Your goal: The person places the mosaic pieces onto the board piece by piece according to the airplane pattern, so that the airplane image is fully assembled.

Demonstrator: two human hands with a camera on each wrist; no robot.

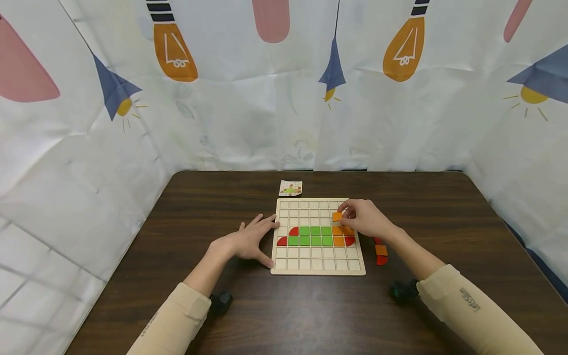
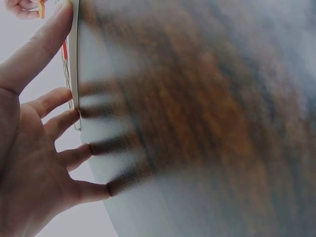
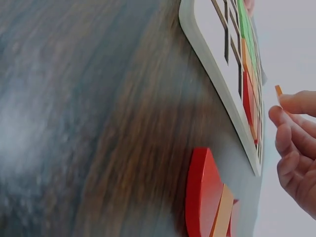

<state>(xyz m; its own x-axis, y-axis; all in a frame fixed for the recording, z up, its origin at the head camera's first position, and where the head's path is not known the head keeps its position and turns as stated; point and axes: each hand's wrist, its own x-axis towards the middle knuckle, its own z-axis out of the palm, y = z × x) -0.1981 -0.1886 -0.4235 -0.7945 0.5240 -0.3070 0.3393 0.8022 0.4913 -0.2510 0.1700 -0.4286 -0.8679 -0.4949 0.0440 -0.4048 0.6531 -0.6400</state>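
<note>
A pale wooden grid board [image 1: 317, 266] lies on the table, with two rows of green [image 1: 315, 241], orange and red tiles set in its squares. My right hand [image 1: 366, 218] pinches a square orange tile [image 1: 337, 216] between thumb and fingertip above the board's right side; the right wrist view shows this tile [image 3: 279, 90] edge-on. At the board's left edge, my left hand [image 1: 246, 240] lies with fingers spread, its thumb and fingertips touching the rim. The left wrist view shows this hand [image 2: 44, 163] with straight fingers against the table and board edge.
Right of the board sit loose red [image 3: 202, 197] and orange [image 1: 381, 250] pieces, partly under my right forearm. A small pattern card [image 1: 290, 188] lies behind the board. The dark wooden table [image 1: 213, 197] meets a printed curtain at its back and sides.
</note>
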